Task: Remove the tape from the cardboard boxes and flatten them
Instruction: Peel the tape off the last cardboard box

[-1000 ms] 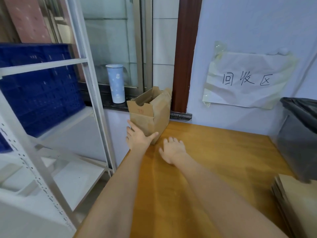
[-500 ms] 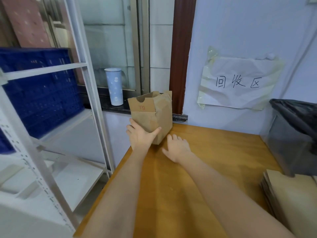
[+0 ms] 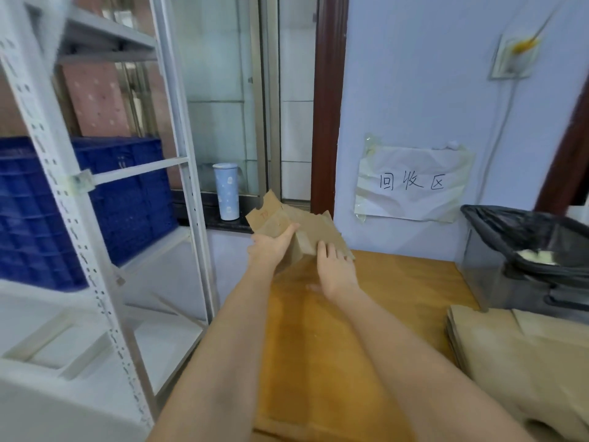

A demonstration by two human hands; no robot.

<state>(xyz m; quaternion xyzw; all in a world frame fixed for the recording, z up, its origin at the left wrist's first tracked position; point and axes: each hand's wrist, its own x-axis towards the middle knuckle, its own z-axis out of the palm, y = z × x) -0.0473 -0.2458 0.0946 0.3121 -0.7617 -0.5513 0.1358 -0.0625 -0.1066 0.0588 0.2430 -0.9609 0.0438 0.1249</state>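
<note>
A small brown cardboard box [image 3: 306, 228] is lifted off the far left corner of the wooden table [image 3: 366, 330] and tilted to the right, its open flaps pointing up and left. My left hand [image 3: 271, 245] grips its left side, thumb across the front face. My right hand [image 3: 334, 269] lies against the box's lower right face with fingers straight. A stack of flattened cardboard [image 3: 522, 355] sits at the table's right front. No tape is visible on the box from here.
A white metal shelf rack [image 3: 95, 218] with blue crates [image 3: 127, 199] stands close on the left. A pale blue tumbler [image 3: 226, 191] is on the window sill behind the box. A black-lined bin [image 3: 535, 250] stands at the right rear, below a paper sign [image 3: 411, 183].
The box has gone from standing upright on the table to being raised and tipped rightward. My right hand has moved from the tabletop onto the box. The camera has tilted upward.
</note>
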